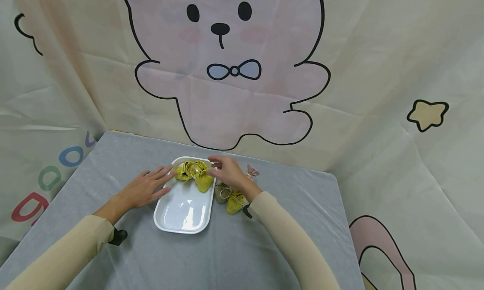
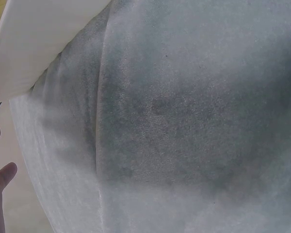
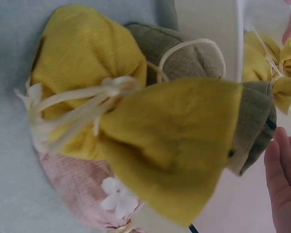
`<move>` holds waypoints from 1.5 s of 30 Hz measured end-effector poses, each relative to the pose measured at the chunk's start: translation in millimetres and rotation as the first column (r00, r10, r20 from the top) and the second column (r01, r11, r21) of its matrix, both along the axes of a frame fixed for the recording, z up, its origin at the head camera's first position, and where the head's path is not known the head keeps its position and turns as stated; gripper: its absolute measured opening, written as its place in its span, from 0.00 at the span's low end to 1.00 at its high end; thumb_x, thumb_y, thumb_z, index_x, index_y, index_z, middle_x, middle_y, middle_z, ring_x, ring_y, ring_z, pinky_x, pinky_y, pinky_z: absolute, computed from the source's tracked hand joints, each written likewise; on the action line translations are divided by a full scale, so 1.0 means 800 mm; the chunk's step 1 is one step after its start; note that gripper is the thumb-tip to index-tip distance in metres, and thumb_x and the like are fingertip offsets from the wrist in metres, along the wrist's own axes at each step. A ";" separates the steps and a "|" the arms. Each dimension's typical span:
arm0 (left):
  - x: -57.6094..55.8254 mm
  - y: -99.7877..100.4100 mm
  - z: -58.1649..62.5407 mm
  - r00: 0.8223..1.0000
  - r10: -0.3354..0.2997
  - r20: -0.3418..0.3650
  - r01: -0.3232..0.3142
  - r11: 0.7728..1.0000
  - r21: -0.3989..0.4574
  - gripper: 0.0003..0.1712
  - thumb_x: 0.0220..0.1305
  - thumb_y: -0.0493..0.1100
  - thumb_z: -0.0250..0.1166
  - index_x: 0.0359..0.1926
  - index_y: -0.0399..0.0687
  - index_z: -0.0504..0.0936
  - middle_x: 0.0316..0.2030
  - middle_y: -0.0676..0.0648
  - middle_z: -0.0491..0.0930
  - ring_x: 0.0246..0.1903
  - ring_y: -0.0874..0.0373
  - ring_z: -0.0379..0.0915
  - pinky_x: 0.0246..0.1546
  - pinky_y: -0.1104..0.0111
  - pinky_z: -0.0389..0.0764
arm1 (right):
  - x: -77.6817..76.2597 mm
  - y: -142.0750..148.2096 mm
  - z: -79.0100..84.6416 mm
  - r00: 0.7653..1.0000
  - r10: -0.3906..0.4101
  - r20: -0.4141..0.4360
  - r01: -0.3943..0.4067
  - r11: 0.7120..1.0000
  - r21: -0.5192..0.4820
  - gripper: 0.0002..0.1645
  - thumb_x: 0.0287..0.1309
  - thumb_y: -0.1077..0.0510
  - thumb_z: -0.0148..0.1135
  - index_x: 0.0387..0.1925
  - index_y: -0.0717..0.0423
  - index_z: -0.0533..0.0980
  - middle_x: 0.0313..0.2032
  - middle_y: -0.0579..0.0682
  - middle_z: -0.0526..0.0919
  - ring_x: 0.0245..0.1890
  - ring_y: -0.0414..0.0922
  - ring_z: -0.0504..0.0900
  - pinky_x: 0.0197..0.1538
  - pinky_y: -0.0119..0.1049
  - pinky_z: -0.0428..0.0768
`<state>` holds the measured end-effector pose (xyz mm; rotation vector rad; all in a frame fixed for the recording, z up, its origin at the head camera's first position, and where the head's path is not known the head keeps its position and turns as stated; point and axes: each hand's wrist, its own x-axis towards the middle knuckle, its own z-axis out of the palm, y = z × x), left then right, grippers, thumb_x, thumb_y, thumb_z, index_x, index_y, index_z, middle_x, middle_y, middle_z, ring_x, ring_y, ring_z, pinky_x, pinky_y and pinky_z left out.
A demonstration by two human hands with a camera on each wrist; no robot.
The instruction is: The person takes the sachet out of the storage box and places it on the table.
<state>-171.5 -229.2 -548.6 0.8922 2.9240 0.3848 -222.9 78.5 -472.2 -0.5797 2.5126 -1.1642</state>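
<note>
A white tray (image 1: 185, 229) holds yellow drawstring pouches (image 1: 204, 182) at its far end. My left hand (image 1: 145, 189) lies at the tray's left rim with its fingers spread, fingertips by the pouches. My right hand (image 1: 228, 172) is over the tray's far right rim, thumb and forefinger apart, with nothing seen between them. Beside the tray, under my right forearm, lie a yellow pouch (image 3: 174, 145) tied with cream cord, a grey-green pouch (image 3: 184, 58) and a pink pouch (image 3: 77, 189) with a white flower.
A grey cloth (image 1: 124, 164) covers the table. Behind it hangs a pale curtain (image 1: 363, 88) with a large bear drawn on it. The table's right edge (image 1: 348, 222) runs beyond my right sleeve.
</note>
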 end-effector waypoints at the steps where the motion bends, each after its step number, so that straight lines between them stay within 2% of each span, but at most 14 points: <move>1: 0.000 0.000 0.000 1.000 0.001 0.001 -0.001 1.000 -0.002 0.35 0.74 0.55 0.56 0.76 0.49 0.60 0.75 0.40 0.56 0.71 0.37 0.55 0.62 0.37 0.63 | -0.001 -0.003 0.000 1.000 0.001 0.001 -0.001 1.000 0.004 0.30 0.64 0.57 0.67 0.66 0.57 0.73 0.63 0.53 0.77 0.59 0.49 0.79 0.58 0.37 0.78; 8: 0.000 0.001 0.003 1.000 0.011 0.018 -0.011 1.000 -0.009 0.36 0.74 0.55 0.56 0.76 0.49 0.60 0.76 0.41 0.54 0.72 0.37 0.54 0.62 0.37 0.62 | -0.003 -0.020 -0.006 0.999 0.034 -0.031 -0.032 0.998 0.058 0.29 0.62 0.58 0.69 0.64 0.56 0.75 0.62 0.50 0.79 0.58 0.47 0.81 0.60 0.38 0.76; 15: -0.001 0.000 0.001 0.999 0.019 0.034 -0.019 1.000 -0.013 0.36 0.74 0.56 0.56 0.77 0.50 0.59 0.76 0.42 0.54 0.72 0.37 0.54 0.63 0.36 0.61 | -0.001 -0.033 -0.008 0.998 0.046 -0.050 -0.040 0.994 0.103 0.30 0.61 0.58 0.70 0.64 0.57 0.75 0.61 0.51 0.79 0.60 0.47 0.79 0.62 0.37 0.74; 24: -0.002 0.000 0.000 0.999 0.018 0.035 -0.018 1.000 -0.008 0.36 0.74 0.55 0.56 0.77 0.50 0.59 0.76 0.42 0.54 0.72 0.37 0.54 0.62 0.36 0.61 | -0.004 -0.042 -0.017 0.992 0.068 -0.106 -0.047 0.980 0.195 0.30 0.62 0.58 0.68 0.65 0.55 0.74 0.60 0.51 0.79 0.58 0.47 0.79 0.61 0.36 0.75; 33: -0.002 0.000 -0.001 0.999 0.018 0.032 -0.018 1.000 -0.003 0.36 0.74 0.55 0.56 0.77 0.50 0.59 0.76 0.42 0.54 0.72 0.37 0.55 0.63 0.36 0.61 | 0.000 -0.055 -0.014 0.992 0.060 -0.109 -0.027 0.959 0.283 0.30 0.63 0.58 0.68 0.66 0.52 0.75 0.62 0.50 0.79 0.64 0.47 0.74 0.67 0.40 0.68; 41: -0.001 0.000 -0.002 0.999 0.016 0.027 -0.016 1.000 0.008 0.36 0.73 0.55 0.57 0.77 0.50 0.60 0.76 0.42 0.55 0.72 0.37 0.55 0.63 0.36 0.62 | 0.003 -0.058 -0.017 0.991 0.025 -0.131 0.011 0.964 0.266 0.27 0.62 0.61 0.67 0.64 0.51 0.77 0.60 0.50 0.80 0.64 0.48 0.75 0.67 0.40 0.69; 45: -0.001 0.000 -0.001 1.000 0.015 0.024 -0.015 1.000 0.010 0.36 0.73 0.55 0.57 0.76 0.49 0.60 0.76 0.41 0.55 0.71 0.37 0.55 0.62 0.36 0.62 | 0.003 -0.057 -0.016 0.991 -0.002 -0.136 0.037 0.966 0.255 0.24 0.63 0.62 0.65 0.61 0.51 0.79 0.58 0.50 0.81 0.60 0.46 0.77 0.63 0.39 0.72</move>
